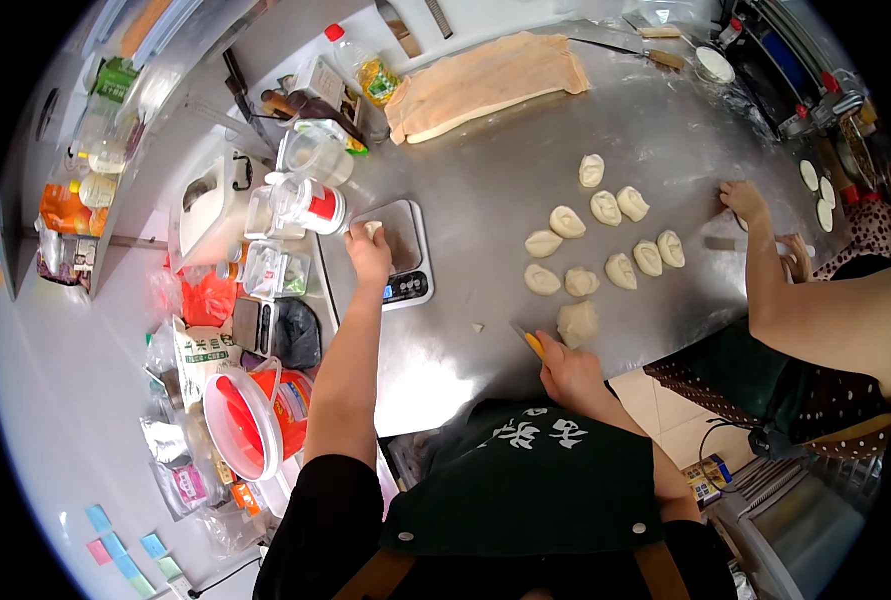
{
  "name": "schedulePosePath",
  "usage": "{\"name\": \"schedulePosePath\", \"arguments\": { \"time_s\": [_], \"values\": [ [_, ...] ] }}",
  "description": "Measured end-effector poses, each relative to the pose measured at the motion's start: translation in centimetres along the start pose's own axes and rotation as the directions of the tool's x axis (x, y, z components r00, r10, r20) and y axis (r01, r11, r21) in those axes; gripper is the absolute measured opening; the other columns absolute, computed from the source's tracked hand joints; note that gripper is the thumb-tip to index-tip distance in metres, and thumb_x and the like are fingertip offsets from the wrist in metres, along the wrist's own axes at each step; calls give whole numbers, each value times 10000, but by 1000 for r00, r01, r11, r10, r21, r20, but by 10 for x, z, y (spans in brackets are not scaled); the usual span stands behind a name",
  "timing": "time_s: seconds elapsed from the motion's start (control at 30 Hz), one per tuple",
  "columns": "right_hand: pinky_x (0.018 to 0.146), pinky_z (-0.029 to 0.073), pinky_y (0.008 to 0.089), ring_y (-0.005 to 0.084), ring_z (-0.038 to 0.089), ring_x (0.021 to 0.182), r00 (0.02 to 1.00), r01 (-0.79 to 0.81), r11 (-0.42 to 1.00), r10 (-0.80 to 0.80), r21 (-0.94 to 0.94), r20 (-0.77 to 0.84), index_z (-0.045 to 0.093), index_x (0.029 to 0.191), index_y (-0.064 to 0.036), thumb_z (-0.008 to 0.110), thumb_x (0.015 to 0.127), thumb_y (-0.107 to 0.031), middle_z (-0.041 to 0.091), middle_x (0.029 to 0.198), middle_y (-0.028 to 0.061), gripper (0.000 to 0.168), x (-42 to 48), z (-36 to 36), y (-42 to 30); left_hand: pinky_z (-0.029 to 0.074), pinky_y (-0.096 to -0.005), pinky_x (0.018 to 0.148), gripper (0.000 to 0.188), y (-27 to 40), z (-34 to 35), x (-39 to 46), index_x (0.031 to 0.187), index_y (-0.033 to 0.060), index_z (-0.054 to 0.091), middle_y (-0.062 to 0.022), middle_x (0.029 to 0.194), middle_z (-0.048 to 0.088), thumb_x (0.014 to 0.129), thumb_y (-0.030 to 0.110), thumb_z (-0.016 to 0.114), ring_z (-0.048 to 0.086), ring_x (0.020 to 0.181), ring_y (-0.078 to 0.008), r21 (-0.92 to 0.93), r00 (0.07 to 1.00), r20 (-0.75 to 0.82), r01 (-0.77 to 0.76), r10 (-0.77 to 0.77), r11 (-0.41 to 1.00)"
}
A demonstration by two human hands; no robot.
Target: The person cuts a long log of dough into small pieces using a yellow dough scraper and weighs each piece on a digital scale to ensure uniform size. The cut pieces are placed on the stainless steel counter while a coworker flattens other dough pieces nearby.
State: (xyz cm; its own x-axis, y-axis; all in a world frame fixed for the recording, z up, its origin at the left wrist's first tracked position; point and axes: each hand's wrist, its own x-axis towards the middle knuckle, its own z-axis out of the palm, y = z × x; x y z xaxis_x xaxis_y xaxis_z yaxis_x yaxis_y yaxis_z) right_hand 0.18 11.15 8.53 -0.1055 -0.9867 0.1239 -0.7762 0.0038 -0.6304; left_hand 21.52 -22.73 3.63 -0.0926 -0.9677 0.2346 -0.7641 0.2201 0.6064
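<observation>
My left hand is over the plate of a digital kitchen scale, its fingers around a small piece of pale dough. My right hand grips a yellow-handled knife by the table's near edge, blade pointing left. Just beyond that hand lies a larger lump of dough. A tiny dough scrap rests left of the blade. Several portioned dough pieces are spread over the steel table, some with folded tops.
A cloth-covered slab of dough lies at the back, beside an oil bottle. Tubs and a white-lidded jar crowd the left. On the right, a co-worker's hand presses on the table; flat dough rounds lie past it.
</observation>
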Motion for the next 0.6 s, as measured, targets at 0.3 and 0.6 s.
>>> {"name": "schedulePosePath", "arguments": {
  "time_s": [0.3, 0.6],
  "values": [
    [555, 503, 424, 356, 618, 601, 973, -204, 973, 214, 105, -84, 473, 1232, -8, 630, 742, -28, 628, 745, 180, 515, -13, -62, 19, 440, -425, 910, 364, 163, 133, -35, 1075, 56, 576, -183, 1107, 520, 729, -10, 668, 499, 1058, -389, -291, 777, 357, -434, 518, 853],
    [543, 514, 425, 363, 621, 588, 883, -365, 927, 374, 86, -285, 453, 1252, 4, 624, 760, -16, 616, 705, 204, 521, -31, -96, 37, 438, -422, 905, 307, 196, 160, -46, 1047, 27, 581, -165, 1146, 534, 748, -3, 644, 507, 1060, -365, -224, 764, 160, -588, 625, 777]
  ]
}}
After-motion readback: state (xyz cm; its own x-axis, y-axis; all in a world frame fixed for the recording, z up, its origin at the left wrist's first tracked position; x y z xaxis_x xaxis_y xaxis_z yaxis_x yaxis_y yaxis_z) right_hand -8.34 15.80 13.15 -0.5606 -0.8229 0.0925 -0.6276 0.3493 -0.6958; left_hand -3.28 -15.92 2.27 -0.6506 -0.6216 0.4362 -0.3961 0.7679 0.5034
